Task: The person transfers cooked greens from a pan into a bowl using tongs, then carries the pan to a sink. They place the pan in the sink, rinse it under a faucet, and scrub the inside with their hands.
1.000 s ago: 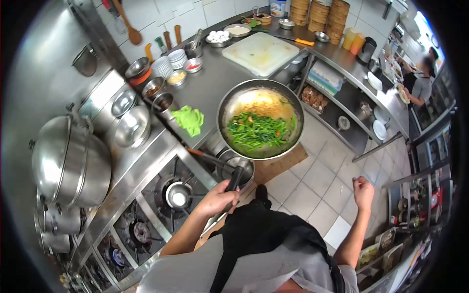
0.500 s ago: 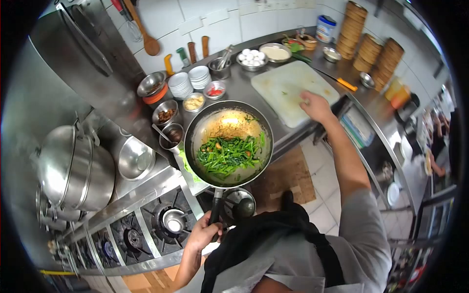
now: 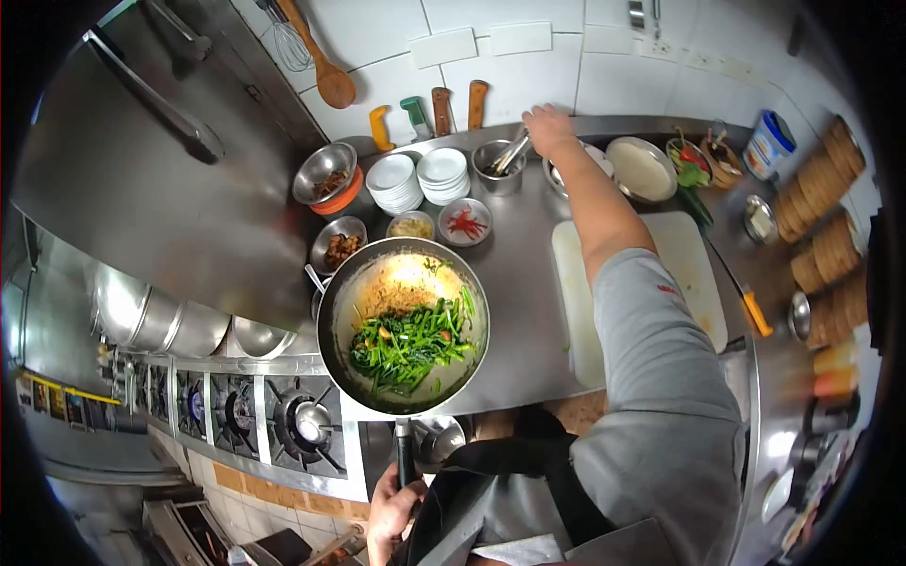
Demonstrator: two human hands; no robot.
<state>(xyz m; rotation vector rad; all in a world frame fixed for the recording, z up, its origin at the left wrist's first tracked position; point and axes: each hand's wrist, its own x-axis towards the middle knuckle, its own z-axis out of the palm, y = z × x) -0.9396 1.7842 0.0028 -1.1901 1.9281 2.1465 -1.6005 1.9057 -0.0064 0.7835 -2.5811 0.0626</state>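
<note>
My left hand (image 3: 392, 505) is closed around the black handle of a frying pan (image 3: 326, 330). Cooked leafy greens (image 3: 411, 344) lie in the pan, with brown bits along its far side. The pan is held over the near edge of the steel counter, close to several small bowls. My right hand (image 3: 547, 130) reaches across the counter, its fingers closed at the top of metal tongs (image 3: 512, 154). These lean in a steel pot (image 3: 497, 181) and their lower ends are inside it. Behind my right forearm, a bowl of eggs (image 3: 557, 179) is mostly hidden.
Stacked white dishes (image 3: 394, 179) and a bowl of red strips (image 3: 464, 223) stand beyond the pan. A white cutting board (image 3: 576, 302) lies under my right arm, with an orange-handled knife (image 3: 755, 311) to its right. Gas burners (image 3: 307, 424) are at left.
My right hand has moved from over the cutting board to the tongs in the steel pot. The left hand still holds the pan. The view has shifted.
</note>
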